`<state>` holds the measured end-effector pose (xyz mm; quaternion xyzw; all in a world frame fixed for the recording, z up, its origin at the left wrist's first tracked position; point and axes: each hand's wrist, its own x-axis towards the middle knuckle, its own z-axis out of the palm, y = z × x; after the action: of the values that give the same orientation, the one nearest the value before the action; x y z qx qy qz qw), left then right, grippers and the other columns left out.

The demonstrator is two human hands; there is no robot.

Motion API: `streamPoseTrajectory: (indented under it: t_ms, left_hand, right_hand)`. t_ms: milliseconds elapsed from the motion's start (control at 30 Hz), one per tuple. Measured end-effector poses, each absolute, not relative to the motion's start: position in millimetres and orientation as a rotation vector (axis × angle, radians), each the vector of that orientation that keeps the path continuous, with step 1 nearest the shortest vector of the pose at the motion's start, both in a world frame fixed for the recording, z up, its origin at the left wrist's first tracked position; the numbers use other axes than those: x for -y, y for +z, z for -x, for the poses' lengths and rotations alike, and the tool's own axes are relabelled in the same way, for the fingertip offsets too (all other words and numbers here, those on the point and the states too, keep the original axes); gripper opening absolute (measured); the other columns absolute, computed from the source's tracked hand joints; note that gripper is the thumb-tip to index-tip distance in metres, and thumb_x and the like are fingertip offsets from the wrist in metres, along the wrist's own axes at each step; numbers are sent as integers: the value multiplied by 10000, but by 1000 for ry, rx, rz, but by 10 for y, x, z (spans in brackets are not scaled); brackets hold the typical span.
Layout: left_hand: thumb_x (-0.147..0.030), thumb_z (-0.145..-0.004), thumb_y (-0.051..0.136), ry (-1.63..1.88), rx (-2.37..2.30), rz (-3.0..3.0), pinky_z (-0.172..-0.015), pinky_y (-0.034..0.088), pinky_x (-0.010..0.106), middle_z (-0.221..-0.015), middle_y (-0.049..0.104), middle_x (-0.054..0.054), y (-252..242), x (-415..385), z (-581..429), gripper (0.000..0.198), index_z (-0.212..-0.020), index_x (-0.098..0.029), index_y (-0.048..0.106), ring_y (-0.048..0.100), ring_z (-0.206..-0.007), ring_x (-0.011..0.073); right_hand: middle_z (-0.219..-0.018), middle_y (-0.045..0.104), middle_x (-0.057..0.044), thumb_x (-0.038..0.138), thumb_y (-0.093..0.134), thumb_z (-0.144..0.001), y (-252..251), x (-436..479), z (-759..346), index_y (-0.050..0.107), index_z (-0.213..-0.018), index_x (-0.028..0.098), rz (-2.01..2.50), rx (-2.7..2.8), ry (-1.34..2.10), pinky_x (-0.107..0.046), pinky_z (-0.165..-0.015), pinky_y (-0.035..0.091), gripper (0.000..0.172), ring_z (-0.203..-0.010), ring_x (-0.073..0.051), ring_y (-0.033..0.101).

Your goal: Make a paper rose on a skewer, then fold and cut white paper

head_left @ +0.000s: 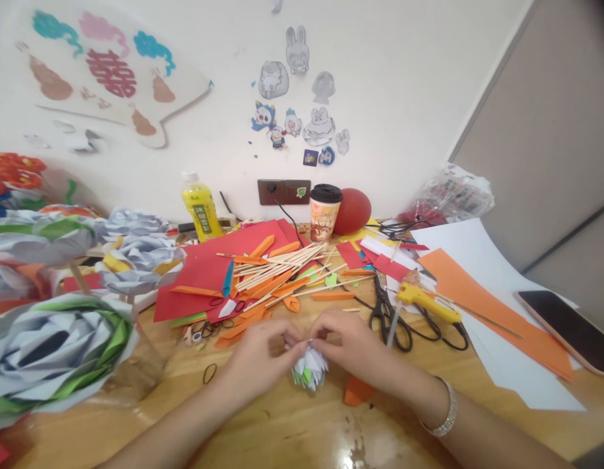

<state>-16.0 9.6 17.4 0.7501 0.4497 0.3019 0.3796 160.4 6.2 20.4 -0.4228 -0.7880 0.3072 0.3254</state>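
Note:
Both my hands meet over the wooden table (282, 430) and pinch a small folded paper flower (309, 371) of white and green pieces. My left hand (260, 361) grips its left side with curled fingers. My right hand (353, 348), with a silver bracelet (445, 410) on the wrist, holds its top and right side. The flower hangs just above the tabletop between my palms. An orange folded piece (358, 391) lies right under my right wrist.
Wooden sticks (277, 264) and orange strips lie on red paper (208, 273) behind my hands. Black scissors (387, 312), a yellow glue gun (426, 303), orange paper (497, 312) and a phone (570, 329) lie to the right. Large paper flowers (52, 345) crowd the left. A cup (324, 212) and bottle (201, 210) stand by the wall.

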Motion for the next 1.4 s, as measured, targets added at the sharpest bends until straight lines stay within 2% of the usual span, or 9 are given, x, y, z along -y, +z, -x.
streamPoseTrajectory:
  t_ms: [133,233,333,467,667,833,967,1167,1400]
  left_hand:
    - [-344,-700,620,799,-881,-1233,-742,460,321,-933,611,55,108,-132,156,303,-949,-187,547,584,-861,200]
    - [-387,-782,526,658,-741,-971,-719,473,370,-896,595,66,69,-77,100,291,-974,-168,515,611,-767,195]
    - [-370,-771,551,719,-734,-993,-636,475,317,-816,569,40,22,-44,55,266,-918,-149,528,568,-650,143]
    - [-429,-758,539,797,-834,-1093,-578,452,274,-730,524,8,-12,-53,67,288,-850,-156,533,507,-647,137]
    - [-457,-791,448,782,-973,-1436,-689,429,287,-736,517,-1,119,-10,71,289,-812,-178,520,511,-706,158]
    - [-414,-807,426,820,-1011,-1462,-678,423,279,-706,526,-10,104,12,-4,248,-848,-178,494,519,-673,155]
    - [-430,-785,452,888,-1017,-1344,-647,435,285,-746,519,-10,33,8,-14,294,-941,-181,462,519,-682,163]
    - [-414,-783,482,1039,-1140,-1366,-817,390,290,-893,539,19,18,3,30,299,-984,-193,473,487,-914,194]
    - [-449,-786,474,979,-981,-1225,-832,414,340,-996,549,51,-18,-8,36,353,-1033,-196,467,512,-913,211]
  right_hand:
    - [-679,578,25,192,574,-746,97,-119,-1600,552,-711,176,1133,1633,978,-221,-593,449,45,-636,-115,563]
    - [-735,605,14,198,565,-754,60,-136,-1603,575,-811,185,1111,1537,935,-231,-627,465,59,-684,-122,582]
    - [-808,635,-12,201,560,-776,92,-139,-1637,613,-876,198,1051,1766,774,-262,-698,459,113,-758,-140,583]
    - [-783,646,-27,202,522,-817,168,-146,-1675,633,-798,189,1004,2067,529,-282,-712,439,113,-759,-151,570]
    - [-726,639,-5,157,547,-791,155,-104,-1637,617,-746,182,1099,2063,543,-237,-631,442,86,-677,-128,577]
    - [-732,637,-30,147,494,-820,52,-33,-1596,610,-750,172,1118,2115,203,-291,-668,440,137,-714,-164,565]
    - [-800,649,-62,148,398,-863,47,44,-1540,614,-882,161,1066,2129,98,-321,-702,472,217,-762,-177,573]
    - [-1081,604,-197,64,330,-825,56,186,-1415,515,-1154,36,1003,2243,-147,-392,-749,501,379,-896,-249,581]
    - [-1189,557,-99,229,359,-880,150,149,-1494,470,-1217,143,1099,2181,137,-409,-910,420,365,-1073,-225,493]
